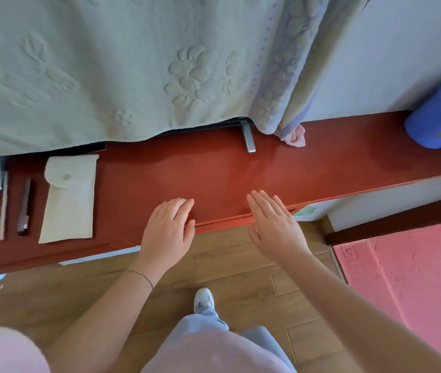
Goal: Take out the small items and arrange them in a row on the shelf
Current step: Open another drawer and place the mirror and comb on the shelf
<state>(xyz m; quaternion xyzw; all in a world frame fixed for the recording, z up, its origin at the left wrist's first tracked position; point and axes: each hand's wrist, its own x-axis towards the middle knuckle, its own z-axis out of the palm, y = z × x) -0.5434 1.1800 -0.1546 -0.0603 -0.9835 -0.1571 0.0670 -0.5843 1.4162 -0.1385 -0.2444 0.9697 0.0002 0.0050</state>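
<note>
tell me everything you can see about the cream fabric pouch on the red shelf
The cream fabric pouch looks like felt or soft cloth, a flat rectangle with a rounded flap closed by a round snap at its top. It lies flat on the red shelf, right of a dark pen and apart from it. Neither hand touches it.

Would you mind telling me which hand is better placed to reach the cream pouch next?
The left hand: it rests on the shelf edge nearer the pouch; the right hand is farther away.
</note>
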